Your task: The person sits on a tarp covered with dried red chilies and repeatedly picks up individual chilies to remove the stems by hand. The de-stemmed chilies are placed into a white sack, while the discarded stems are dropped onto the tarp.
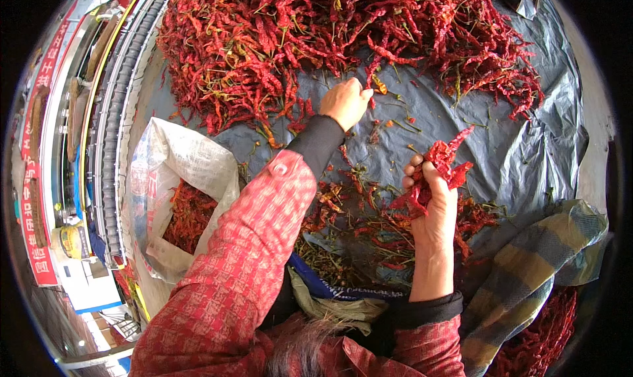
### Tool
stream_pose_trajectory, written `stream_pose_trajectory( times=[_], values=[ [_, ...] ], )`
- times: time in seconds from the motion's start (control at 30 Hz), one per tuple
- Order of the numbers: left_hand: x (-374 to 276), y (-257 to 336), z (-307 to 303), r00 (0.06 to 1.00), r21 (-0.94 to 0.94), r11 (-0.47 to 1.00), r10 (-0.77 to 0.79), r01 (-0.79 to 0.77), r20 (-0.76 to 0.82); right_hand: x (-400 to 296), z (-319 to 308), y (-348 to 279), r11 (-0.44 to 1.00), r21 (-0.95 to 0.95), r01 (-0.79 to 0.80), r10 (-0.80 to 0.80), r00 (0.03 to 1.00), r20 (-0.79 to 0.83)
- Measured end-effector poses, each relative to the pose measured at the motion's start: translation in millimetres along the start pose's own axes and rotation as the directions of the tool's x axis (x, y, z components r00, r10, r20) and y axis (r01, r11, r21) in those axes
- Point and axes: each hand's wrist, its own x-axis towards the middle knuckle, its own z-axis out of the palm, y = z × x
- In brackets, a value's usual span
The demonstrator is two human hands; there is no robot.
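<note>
My left hand (346,103), its back to the camera, is at the near edge of a large heap of dried red chili peppers (277,35). Its thumb and curled fingers pinch a dried red chili (368,82); the palm side is hidden. Farther right and nearer to me, my right hand (437,194) holds a small bunch of dried red chilies (441,155) upright between thumb and curled fingers. Between my forearms, chili pieces and stems (356,199) lie scattered on a grey plastic sheet (524,144).
At left stands an open white woven sack (198,152) with dried chilies inside (190,218). A checked cloth or sack (534,248) lies at lower right, beside more red chilies (539,327). A blue bag edge (316,278) is near my body. Red banners with writing (37,218) stand far left.
</note>
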Motion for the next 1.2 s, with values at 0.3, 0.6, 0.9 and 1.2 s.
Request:
stream_pose_trajectory(
  times=[0.3,0.6,0.9,1.2],
  values=[
    [-56,-19,10,0.994,-0.054,0.997,0.067,-0.063,0.084,5,-8,-4,0.985,-0.125,0.118,-0.137,0.978,-0.155],
    [-33,13,29,1.000,0.085,0.996,0.008,-0.009,0.015,3,-2,3,0.983,-0.175,0.050,-0.086,0.974,-0.207],
    [-119,39,-24,0.970,-0.401,0.903,0.215,-0.154,0.114,5,-15,15,0.939,-0.342,0.027,-0.084,0.985,-0.152],
    [-10,36,3,0.894,0.012,0.895,0.444,-0.445,0.065,8,-15,-2,0.956,-0.269,0.119,-0.202,0.931,-0.303]
  ],
)
